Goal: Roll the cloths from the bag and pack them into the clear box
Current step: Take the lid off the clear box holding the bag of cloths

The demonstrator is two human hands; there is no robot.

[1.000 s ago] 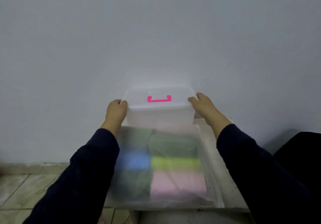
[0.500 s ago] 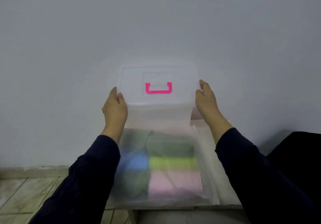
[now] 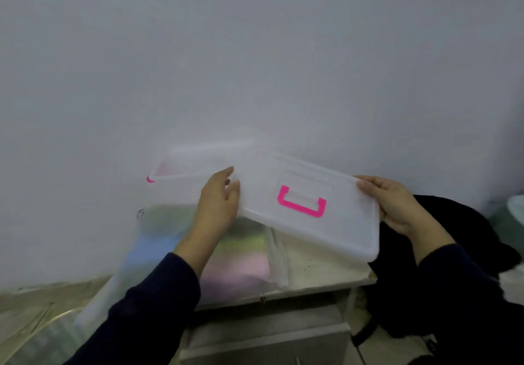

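Now the lid [image 3: 306, 203] has come off the clear box [image 3: 195, 163] and swung to the right, tilted. At the left, the bag [image 3: 158, 240] of colored cloths [image 3: 241, 262] lies on the small table [image 3: 320, 279], in front of the box by the wall. The left hand [image 3: 218, 206] pinches the lid's left edge. The right hand [image 3: 394, 203] grips its right edge. A dark thing [image 3: 453, 223] sits far right.
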